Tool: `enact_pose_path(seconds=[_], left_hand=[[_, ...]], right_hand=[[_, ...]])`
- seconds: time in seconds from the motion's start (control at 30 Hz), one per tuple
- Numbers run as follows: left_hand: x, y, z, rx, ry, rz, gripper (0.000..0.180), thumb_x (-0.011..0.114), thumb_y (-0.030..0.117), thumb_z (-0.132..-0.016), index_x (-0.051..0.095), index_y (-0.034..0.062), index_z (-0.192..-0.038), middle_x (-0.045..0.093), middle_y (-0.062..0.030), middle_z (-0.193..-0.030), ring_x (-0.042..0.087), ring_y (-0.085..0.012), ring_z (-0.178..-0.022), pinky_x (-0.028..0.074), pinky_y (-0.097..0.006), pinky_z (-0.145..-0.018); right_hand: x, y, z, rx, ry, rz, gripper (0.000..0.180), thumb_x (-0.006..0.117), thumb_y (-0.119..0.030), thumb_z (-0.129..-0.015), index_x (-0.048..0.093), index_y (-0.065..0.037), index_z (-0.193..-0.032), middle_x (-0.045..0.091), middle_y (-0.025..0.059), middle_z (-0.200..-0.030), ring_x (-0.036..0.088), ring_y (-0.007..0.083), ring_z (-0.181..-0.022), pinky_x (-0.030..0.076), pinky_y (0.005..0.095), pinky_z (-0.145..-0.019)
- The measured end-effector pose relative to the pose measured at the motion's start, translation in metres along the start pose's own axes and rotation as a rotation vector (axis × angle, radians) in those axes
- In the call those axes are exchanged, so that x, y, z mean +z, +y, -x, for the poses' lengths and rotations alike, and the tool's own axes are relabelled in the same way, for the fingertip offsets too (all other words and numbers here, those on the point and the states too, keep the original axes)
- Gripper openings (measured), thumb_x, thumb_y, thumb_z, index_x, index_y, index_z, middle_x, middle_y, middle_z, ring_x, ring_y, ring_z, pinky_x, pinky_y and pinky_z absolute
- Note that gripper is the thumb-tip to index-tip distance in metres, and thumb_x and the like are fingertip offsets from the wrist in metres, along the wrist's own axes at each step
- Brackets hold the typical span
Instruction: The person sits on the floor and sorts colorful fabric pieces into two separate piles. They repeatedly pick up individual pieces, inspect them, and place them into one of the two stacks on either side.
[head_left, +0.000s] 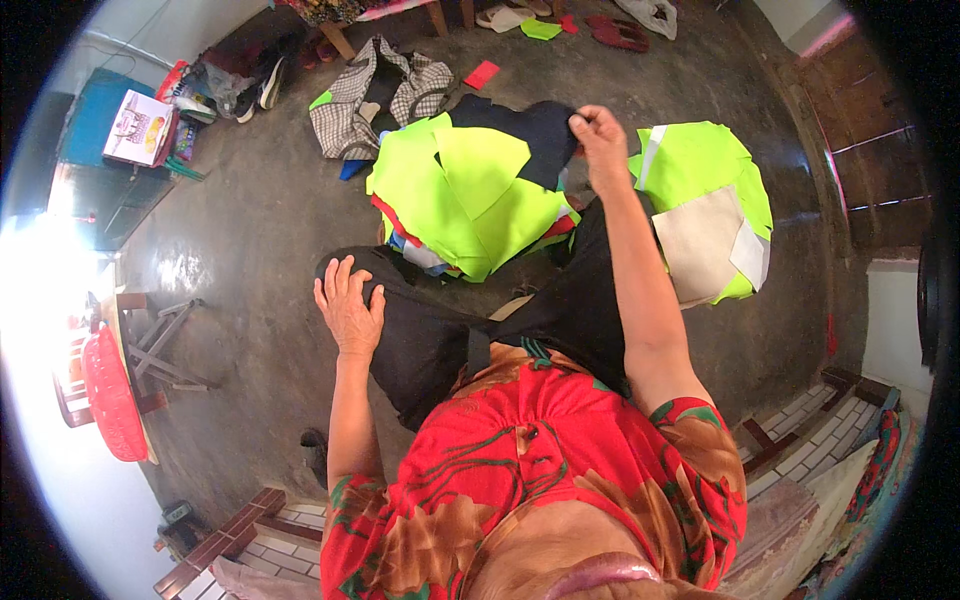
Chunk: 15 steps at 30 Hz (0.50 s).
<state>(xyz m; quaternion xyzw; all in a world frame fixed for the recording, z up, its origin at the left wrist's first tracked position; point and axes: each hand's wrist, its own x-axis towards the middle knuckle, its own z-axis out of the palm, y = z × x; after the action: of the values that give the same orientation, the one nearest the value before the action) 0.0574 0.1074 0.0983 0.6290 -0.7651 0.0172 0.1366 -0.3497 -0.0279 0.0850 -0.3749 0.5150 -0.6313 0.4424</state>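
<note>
My right hand [600, 140] reaches forward and pinches the right edge of a piece of dark navy fabric [520, 130]. That fabric lies across the far side of a heap of fabric scraps [450, 190], mostly neon yellow, with red, blue and white edges showing beneath. The heap stands just in front of my knees; what supports it is hidden. My left hand [350, 305] rests on my left knee, fingers spread, holding nothing. Right of my right forearm is a second pile of neon yellow fabric [700, 160], with a beige piece [700, 240] and white strips on it.
Behind the heap lies a checked black-and-white cloth [345, 100], with a small red scrap [481, 75] nearby. Shoes [271, 82] and bags sit at the far left, near a white box [138, 128]. A folding stand [165, 345] and red plastic item [112, 395] are at left.
</note>
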Motion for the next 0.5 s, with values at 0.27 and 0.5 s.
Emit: enact_pose_path(seconds=[0.27, 0.5], left_hand=[[-0.001, -0.005, 0.007, -0.028, 0.014, 0.032, 0.021, 0.066, 0.019, -0.077, 0.057, 0.0117, -0.094, 0.046, -0.0055, -0.133, 0.032, -0.0270, -0.132, 0.018, -0.050, -0.109], [-0.002, -0.002, 0.003, -0.015, 0.019, 0.032, 0.022, 0.066, 0.019, -0.077, 0.057, 0.0114, -0.095, 0.047, -0.0061, -0.132, 0.034, -0.0276, -0.131, 0.019, -0.051, -0.109]], right_hand=[[0.027, 0.067, 0.015, 0.373, 0.060, 1.017, 0.039, 0.064, -0.011, -0.081, 0.053, -0.011, -0.118, 0.058, 0.0138, -0.108, 0.059, 0.0306, -0.093, 0.051, 0.0436, -0.078], [0.026, 0.055, 0.036, -0.355, 0.137, 1.337, 0.046, 0.065, -0.009, -0.075, 0.051, -0.011, -0.119, 0.042, 0.0134, -0.130, 0.043, 0.0344, -0.117, 0.041, 0.0461, -0.091]])
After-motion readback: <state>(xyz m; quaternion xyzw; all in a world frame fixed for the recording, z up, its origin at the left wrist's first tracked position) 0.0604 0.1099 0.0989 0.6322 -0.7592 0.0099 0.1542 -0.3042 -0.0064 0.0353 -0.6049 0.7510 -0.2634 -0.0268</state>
